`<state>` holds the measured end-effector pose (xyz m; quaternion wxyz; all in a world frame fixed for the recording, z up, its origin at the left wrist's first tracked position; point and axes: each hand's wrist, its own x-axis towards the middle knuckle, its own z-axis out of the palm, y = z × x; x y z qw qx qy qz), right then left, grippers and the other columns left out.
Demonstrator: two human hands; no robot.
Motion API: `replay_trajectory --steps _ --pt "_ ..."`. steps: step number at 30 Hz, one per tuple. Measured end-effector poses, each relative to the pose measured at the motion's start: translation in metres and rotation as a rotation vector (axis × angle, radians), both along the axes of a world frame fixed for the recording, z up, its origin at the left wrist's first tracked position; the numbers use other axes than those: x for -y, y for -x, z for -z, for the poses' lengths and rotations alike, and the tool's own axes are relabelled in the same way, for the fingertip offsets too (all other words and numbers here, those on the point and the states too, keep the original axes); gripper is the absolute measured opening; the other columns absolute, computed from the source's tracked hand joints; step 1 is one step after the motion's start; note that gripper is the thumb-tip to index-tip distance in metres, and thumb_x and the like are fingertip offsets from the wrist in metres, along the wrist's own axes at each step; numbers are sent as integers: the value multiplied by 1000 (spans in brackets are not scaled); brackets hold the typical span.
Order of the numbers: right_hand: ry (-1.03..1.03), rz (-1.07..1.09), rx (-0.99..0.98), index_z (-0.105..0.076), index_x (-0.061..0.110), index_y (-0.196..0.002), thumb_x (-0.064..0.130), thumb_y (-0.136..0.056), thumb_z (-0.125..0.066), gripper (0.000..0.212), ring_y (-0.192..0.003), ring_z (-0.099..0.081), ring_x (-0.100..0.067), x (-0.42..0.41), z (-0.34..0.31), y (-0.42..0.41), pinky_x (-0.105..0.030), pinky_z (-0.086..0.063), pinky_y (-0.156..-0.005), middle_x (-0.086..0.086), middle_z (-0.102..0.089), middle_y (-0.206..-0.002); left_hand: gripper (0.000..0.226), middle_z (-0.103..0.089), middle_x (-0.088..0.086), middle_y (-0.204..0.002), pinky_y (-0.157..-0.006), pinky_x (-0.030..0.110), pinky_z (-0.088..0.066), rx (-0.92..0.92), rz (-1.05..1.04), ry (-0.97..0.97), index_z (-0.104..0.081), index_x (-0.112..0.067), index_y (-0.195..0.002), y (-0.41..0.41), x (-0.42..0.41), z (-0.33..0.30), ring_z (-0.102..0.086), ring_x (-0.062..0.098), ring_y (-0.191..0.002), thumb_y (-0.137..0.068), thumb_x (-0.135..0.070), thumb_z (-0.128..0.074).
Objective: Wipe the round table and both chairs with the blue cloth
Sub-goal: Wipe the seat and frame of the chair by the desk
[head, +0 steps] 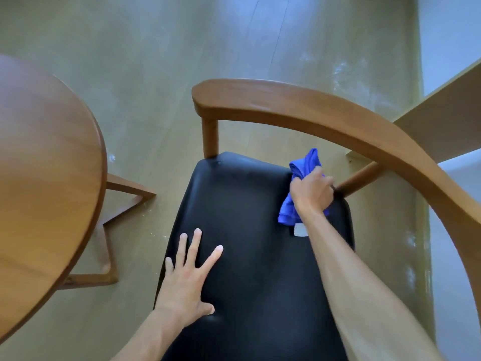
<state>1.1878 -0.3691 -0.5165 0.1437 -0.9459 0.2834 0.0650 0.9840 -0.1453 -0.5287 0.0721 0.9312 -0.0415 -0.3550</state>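
A wooden chair with a black padded seat (255, 256) and a curved wooden backrest rail (312, 110) fills the middle of the view. My right hand (311, 194) is shut on the bunched blue cloth (303, 165) at the seat's far right corner, against a slanted wooden spindle (359, 179) under the rail. A white tag (299, 230) hangs from the cloth. My left hand (191, 274) lies flat on the seat's near left part, fingers spread, holding nothing. The round wooden table (44, 178) curves in at the left.
The table's wooden base legs (122, 204) stretch over the pale floor between table and chair. A light wooden shelf or board (442, 121) juts in at the right, behind the chair's rail, beside a pale wall.
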Motion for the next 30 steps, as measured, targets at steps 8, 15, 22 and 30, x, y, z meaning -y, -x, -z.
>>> replay_trajectory --steps 8,15,22,30 --pt "-46 -636 35 -44 6 -123 28 -89 -59 44 -98 -54 -31 -162 7 5 -34 -46 -73 -15 -45 -123 126 58 -2 -137 -117 56 -10 0 -1 7 32 -49 -136 -3 -8 3 47 30 -132 -68 -55 -74" --pt "57 -732 59 -43 23 -139 26 -85 -63 57 -107 -49 -29 7 7 22 -37 -46 -75 -9 -46 -125 129 56 -4 -138 -117 50 -17 59 -24 24 35 -52 -129 0 -5 2 42 27 -136 -63 -58 -76" --pt "32 14 113 -54 12 -120 11 -82 -60 39 -98 -55 -40 120 10 103 -41 -44 -80 -18 -48 -115 125 55 -3 -140 -116 54 -17 75 -17 43 16 -51 -145 0 -6 7 41 29 -137 -63 -56 -78" --pt "-7 -573 65 -66 19 -113 14 -55 -80 60 -71 -57 -29 -23 -7 206 -32 -52 -53 -9 -59 -96 126 52 -2 -143 -115 55 -17 49 -2 45 15 -48 -147 0 -11 6 37 30 -139 -62 -58 -78"
